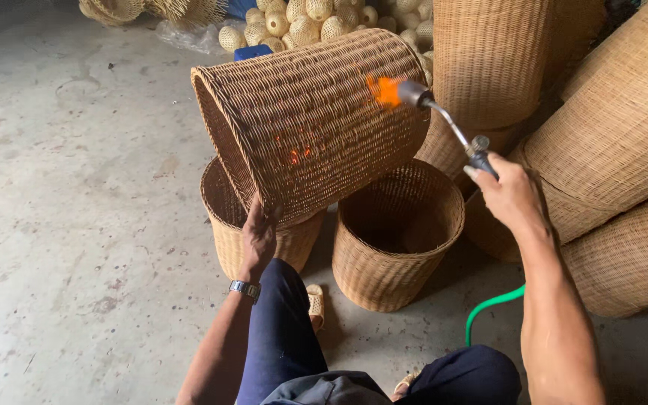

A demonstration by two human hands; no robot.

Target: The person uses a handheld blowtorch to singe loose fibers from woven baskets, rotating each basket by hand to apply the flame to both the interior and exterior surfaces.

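Wicker basket point(316, 120) tilted on its side, left hand point(258, 238) fingers curled over its rim, right hand point(510, 196) fingers wrapped around a flaming gas torch point(444, 120).

At the centre of the frame the tilted wicker basket point(316, 124) is tan with a tight woven ribbing; an orange flame point(384, 90) glows on it, with small orange sparks lower down. The torch point(444, 120) is grey metal. At lower right the hose point(489, 307) is bright green. The trousers point(286, 345) are dark navy. The floor point(76, 187) is mottled grey. At top centre the woven balls point(301, 22) are pale straw.
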